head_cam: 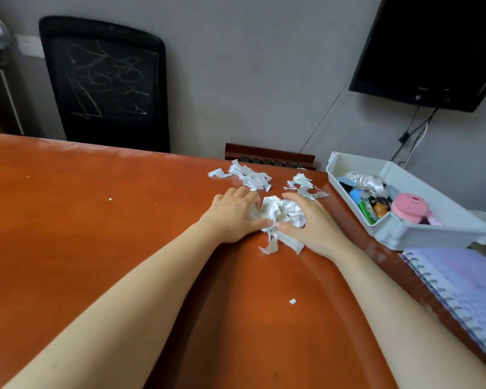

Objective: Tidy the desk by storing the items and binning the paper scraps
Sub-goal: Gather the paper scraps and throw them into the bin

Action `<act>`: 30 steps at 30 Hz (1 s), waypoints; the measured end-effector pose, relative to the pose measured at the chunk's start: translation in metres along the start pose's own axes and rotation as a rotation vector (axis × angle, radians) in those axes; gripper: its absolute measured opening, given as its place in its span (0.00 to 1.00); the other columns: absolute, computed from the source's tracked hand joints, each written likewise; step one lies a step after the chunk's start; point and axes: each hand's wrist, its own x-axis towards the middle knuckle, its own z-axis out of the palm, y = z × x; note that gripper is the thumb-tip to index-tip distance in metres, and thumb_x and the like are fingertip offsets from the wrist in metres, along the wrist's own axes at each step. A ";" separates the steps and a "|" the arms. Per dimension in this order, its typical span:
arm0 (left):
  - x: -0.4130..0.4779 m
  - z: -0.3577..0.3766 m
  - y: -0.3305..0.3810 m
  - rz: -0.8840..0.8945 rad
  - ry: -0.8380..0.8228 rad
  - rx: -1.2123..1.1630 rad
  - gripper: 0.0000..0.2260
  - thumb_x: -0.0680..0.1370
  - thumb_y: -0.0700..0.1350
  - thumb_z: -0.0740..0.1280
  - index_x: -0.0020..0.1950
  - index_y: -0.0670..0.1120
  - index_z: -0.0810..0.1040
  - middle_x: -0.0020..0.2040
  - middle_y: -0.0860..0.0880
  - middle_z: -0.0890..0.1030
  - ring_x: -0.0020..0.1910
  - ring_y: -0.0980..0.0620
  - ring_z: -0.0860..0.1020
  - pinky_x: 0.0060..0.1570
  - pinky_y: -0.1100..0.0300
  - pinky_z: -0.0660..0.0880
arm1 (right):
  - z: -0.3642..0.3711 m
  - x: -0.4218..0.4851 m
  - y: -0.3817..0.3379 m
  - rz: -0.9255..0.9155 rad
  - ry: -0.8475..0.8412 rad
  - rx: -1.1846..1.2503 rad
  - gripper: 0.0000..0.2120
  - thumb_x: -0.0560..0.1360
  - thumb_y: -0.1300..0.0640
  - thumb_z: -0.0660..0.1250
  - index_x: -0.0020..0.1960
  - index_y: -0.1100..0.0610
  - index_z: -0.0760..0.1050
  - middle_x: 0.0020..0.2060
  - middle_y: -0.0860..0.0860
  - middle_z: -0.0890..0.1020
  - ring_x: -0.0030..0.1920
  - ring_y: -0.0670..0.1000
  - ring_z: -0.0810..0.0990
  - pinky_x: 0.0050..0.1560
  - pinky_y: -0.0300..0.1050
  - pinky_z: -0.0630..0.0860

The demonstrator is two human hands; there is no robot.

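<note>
A bunch of torn white paper scraps (282,213) lies on the orange-brown desk (96,226), pressed between both hands. My left hand (233,216) cups its left side and my right hand (313,223) its right side, thumbs nearly meeting in front. A few strips (272,245) stick out below the hands. More loose scraps (247,175) lie just beyond the hands, with another small heap of scraps (303,185) to the right. A tiny paper bit (292,301) lies nearer me.
A white plastic bin (421,237) with small items, among them a pink round thing (410,207), stands at the right desk edge. A purple spiral notebook (466,287) lies in front of it. A black chair back (107,82) and a wall monitor (432,49) lie beyond.
</note>
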 end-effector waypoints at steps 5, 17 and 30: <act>-0.003 -0.003 0.003 -0.013 0.037 -0.003 0.24 0.76 0.61 0.61 0.68 0.50 0.68 0.66 0.48 0.71 0.64 0.48 0.68 0.62 0.52 0.64 | 0.002 0.000 -0.004 -0.006 -0.004 0.044 0.21 0.74 0.49 0.69 0.65 0.48 0.70 0.65 0.45 0.74 0.66 0.47 0.71 0.60 0.38 0.66; 0.008 0.000 -0.001 -0.020 -0.042 0.030 0.26 0.76 0.61 0.60 0.71 0.52 0.66 0.69 0.48 0.67 0.66 0.47 0.66 0.65 0.50 0.63 | 0.003 0.008 -0.003 0.060 0.022 0.206 0.18 0.75 0.58 0.68 0.64 0.50 0.73 0.64 0.47 0.76 0.66 0.48 0.71 0.61 0.39 0.66; 0.005 -0.003 -0.002 -0.067 0.060 -0.267 0.12 0.74 0.53 0.68 0.38 0.51 0.66 0.44 0.50 0.76 0.37 0.53 0.72 0.34 0.62 0.68 | 0.005 0.010 -0.004 0.145 0.112 0.226 0.04 0.77 0.57 0.64 0.52 0.53 0.74 0.47 0.49 0.78 0.49 0.49 0.78 0.35 0.31 0.69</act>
